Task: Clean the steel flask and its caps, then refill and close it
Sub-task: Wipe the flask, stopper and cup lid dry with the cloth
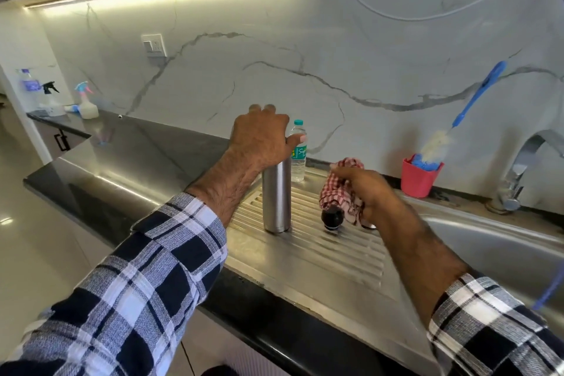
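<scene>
Upright on the ribbed drainboard (320,256), near its back edge, the steel flask (276,195) stands with its long axis vertical; the left hand (261,139) grips its top from above. Just right of it, the right hand (366,189) clutches a checked cloth (341,189) around a black cap (331,217). Behind the flask stands a capped water bottle (298,152); whether the flask holds anything is hidden.

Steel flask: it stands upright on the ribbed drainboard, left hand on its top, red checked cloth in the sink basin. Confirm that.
Wrong on the cloth. The head view shows the red checked cloth held in the right hand above the drainboard, not in the basin. The rest holds.
</scene>
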